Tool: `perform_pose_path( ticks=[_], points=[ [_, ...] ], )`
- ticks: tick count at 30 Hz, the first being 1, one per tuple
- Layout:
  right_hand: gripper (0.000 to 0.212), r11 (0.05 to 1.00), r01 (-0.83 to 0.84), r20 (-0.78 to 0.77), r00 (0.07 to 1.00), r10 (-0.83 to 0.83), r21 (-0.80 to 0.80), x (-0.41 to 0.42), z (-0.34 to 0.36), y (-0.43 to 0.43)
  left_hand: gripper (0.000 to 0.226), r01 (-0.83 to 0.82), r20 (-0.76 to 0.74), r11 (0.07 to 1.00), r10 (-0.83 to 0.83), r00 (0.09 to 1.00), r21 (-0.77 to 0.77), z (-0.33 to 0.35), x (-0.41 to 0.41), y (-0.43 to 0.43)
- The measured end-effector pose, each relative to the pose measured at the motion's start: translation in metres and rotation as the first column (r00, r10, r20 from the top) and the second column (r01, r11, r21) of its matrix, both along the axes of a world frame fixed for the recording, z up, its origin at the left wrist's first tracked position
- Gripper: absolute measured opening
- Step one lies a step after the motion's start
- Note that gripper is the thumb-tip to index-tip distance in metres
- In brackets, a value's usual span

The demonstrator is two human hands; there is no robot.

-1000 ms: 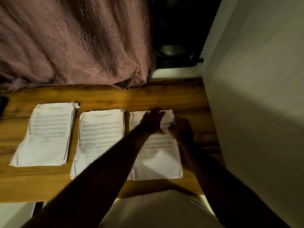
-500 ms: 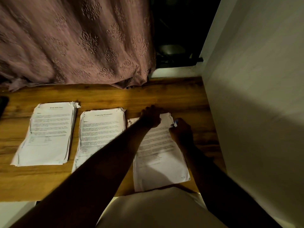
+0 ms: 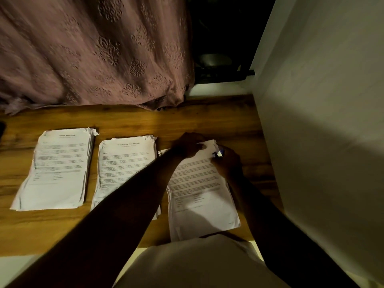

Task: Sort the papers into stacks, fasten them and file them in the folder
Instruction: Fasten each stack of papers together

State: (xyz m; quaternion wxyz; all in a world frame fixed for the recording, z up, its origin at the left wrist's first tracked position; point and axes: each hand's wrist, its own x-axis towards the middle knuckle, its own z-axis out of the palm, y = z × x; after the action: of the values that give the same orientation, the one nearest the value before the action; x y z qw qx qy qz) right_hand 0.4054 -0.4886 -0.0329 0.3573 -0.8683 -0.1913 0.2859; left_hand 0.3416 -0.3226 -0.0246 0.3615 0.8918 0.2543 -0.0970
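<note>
Your left arm reaches diagonally from the near left, crossing over the near right corner of the middle paper stack (image 3: 126,163). Your left hand (image 3: 188,145) sits at the far edge of the right paper stack (image 3: 203,194), knuckles up and fingers curled over that edge, gripping the top sheets there.

Your right arm comes in along the right side of the same stack. Your right hand (image 3: 227,161) is curled at the stack's far right corner and pinches a small blue and white object (image 3: 218,152) against it. The light is too dim to tell what that object is.

The right paper stack lies on the wooden surface (image 3: 207,123), turned slightly so that its far end leans left. Its near end comes just beside the surface's near edge. The middle stack lies just to its left, and the left paper stack (image 3: 56,169) lies apart from that, further left. Both rest flat with printed text facing up.

A pink patterned curtain (image 3: 93,48) hangs beyond the far edge, and a white wall (image 3: 322,121) closes the right side.
</note>
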Motion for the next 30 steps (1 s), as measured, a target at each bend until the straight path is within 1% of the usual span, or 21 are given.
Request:
perform_pose_path(
  ticks=[3, 9, 13, 14, 15, 16, 17, 18, 19, 20, 22, 24, 26, 30],
  points=[
    [0.041, 0.999, -0.043, 0.026, 0.999, 0.044, -0.013, -0.002, -0.001, 0.002, 0.036, 0.005, 0.026, 1.000, -0.005, 1.000, 0.008, 0.003, 0.000, -0.001],
    [0.044, 0.999, -0.031, 0.035, 0.999, 0.030, 0.031, -0.005, 0.001, 0.000, 0.035, -0.010, 0.057, 1.000, 0.010, 0.998, 0.004, 0.002, 0.001, 0.001],
    [0.031, 0.997, 0.039, 0.012, 0.999, -0.040, 0.068, -0.005, 0.003, -0.001, 0.036, -0.018, 0.042, 1.000, 0.017, 0.999, 0.020, 0.002, 0.001, 0.003],
    [0.026, 0.994, 0.063, 0.015, 0.998, -0.065, 0.084, -0.006, 0.005, -0.002, 0.036, -0.019, 0.035, 0.999, 0.018, 0.999, 0.029, 0.001, 0.001, 0.003],
    [0.019, 0.994, 0.090, 0.031, 0.995, -0.092, 0.059, -0.005, 0.005, -0.003, 0.036, -0.023, 0.031, 0.999, 0.022, 0.999, 0.038, 0.001, 0.001, 0.004],
    [0.008, 0.992, 0.110, 0.045, 0.993, -0.113, 0.055, -0.006, 0.006, -0.004, 0.036, -0.033, 0.027, 0.998, 0.031, 0.999, 0.044, 0.000, 0.001, 0.004],
    [0.007, 0.993, 0.113, 0.062, 0.991, -0.116, 0.039, -0.006, 0.005, -0.005, 0.036, -0.038, 0.025, 0.998, 0.036, 0.999, 0.053, 0.001, 0.001, 0.005],
    [0.013, 0.994, 0.108, 0.078, 0.991, -0.110, 0.035, -0.008, 0.005, -0.005, 0.036, -0.039, 0.021, 0.997, 0.038, 0.999, 0.063, 0.001, 0.001, 0.005],
    [0.009, 0.996, 0.091, 0.089, 0.992, -0.091, -0.001, -0.008, 0.001, -0.005, 0.036, -0.035, 0.018, 0.997, 0.034, 0.999, 0.074, 0.001, 0.001, 0.005],
    [0.001, 0.998, 0.062, 0.099, 0.993, -0.061, -0.012, -0.012, 0.003, -0.005, 0.036, -0.035, 0.017, 0.996, 0.034, 0.999, 0.079, 0.001, 0.001, 0.006],
    [0.020, 0.999, 0.012, 0.119, 0.993, -0.006, -0.049, -0.017, 0.002, -0.002, 0.035, -0.041, 0.016, 0.996, 0.040, 0.999, 0.074, 0.001, 0.002, 0.006],
    [0.027, 0.998, -0.017, 0.121, 0.992, 0.024, -0.053, -0.020, 0.001, 0.001, 0.035, -0.050, 0.018, 0.997, 0.049, 0.999, 0.059, 0.003, 0.001, 0.006],
    [0.026, 0.999, -0.027, 0.106, 0.994, 0.030, -0.025, -0.023, 0.002, 0.002, 0.034, -0.063, 0.022, 0.998, 0.062, 0.998, 0.028, 0.004, 0.001, 0.007],
    [0.022, 0.999, 0.032, 0.081, 0.996, -0.031, -0.011, -0.020, 0.002, 0.001, 0.030, -0.081, 0.041, 0.996, 0.082, 0.996, -0.026, 0.010, 0.000, 0.005]
  ],
)
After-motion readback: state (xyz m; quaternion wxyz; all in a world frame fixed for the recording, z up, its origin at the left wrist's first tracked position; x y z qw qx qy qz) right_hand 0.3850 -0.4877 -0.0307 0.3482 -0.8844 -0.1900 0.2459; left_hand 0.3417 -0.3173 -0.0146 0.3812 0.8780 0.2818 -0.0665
